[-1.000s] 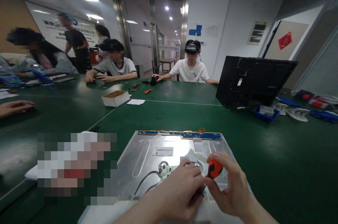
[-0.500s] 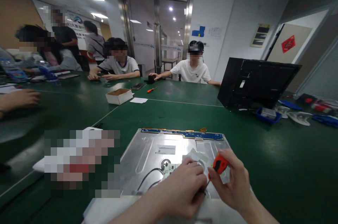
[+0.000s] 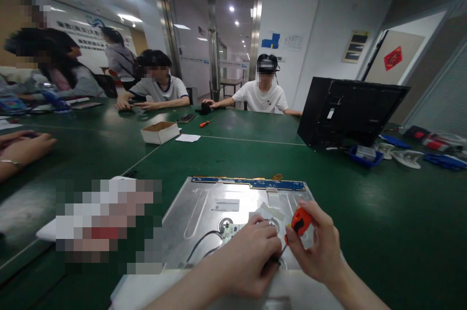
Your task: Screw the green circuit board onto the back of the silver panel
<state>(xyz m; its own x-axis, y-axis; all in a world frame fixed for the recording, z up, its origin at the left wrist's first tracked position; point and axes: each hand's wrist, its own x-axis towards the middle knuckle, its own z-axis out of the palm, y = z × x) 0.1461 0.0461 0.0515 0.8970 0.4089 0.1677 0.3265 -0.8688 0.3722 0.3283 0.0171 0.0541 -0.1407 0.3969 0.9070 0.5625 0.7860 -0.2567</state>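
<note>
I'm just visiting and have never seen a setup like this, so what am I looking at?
There is no robot here: these are a person's bare hands, seen by one camera worn on the head, looking forward and down. The right hand holds an orange screwdriver, its shaft slanting down beside the curled left hand; whether that hand grips anything is hidden. Beneath them, a metal panel lies on the green table. Farther off are a white box and a black casing.

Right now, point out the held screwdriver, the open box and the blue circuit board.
Held screwdriver (image 3: pixel 302 221): head view, orange handle.
Open box (image 3: pixel 159 136): head view, near wall.
Blue circuit board (image 3: pixel 261 185): head view, near its middle.
</note>
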